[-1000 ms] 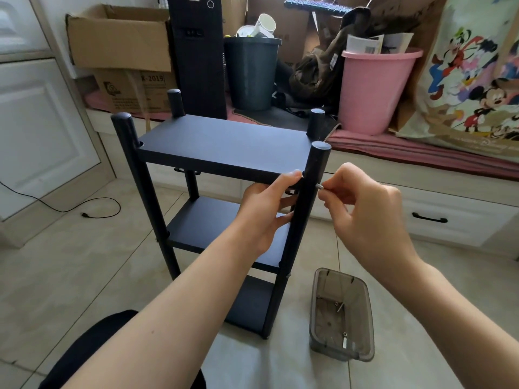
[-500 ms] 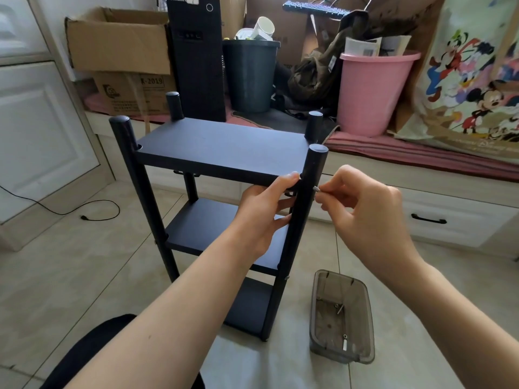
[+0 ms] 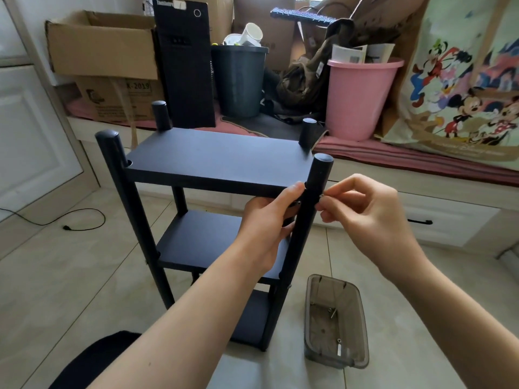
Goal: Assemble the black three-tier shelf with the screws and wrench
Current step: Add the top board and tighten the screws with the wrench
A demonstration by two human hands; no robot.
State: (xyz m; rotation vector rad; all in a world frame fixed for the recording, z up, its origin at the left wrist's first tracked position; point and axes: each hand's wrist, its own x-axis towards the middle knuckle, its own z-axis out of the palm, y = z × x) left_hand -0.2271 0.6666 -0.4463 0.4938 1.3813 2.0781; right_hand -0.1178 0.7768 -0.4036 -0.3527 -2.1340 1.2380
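Observation:
The black three-tier shelf [image 3: 216,161] stands upright on the tiled floor in front of me. My left hand [image 3: 266,220] reaches under the top board at the near right corner, its thumb lying along the board's front edge beside the near right post [image 3: 303,234]. My right hand [image 3: 368,217] pinches a small metal screw [image 3: 322,195] against the outer side of that post, just under the top board. A smoky clear plastic box [image 3: 351,357] on the floor to the right holds a few loose screws. No wrench shows.
Behind the shelf a low bench carries cardboard boxes [image 3: 101,46], a black computer tower [image 3: 185,68], a dark bin [image 3: 238,80], a pink bucket [image 3: 362,96] and a cartoon-print bag [image 3: 463,88]. A black cable [image 3: 64,220] lies on the floor at left. My dark knee [image 3: 92,360] is bottom left.
My right fingers have closed in on the post, so the screw shows less. The left hand stays put under the top board. The view has shifted slightly.

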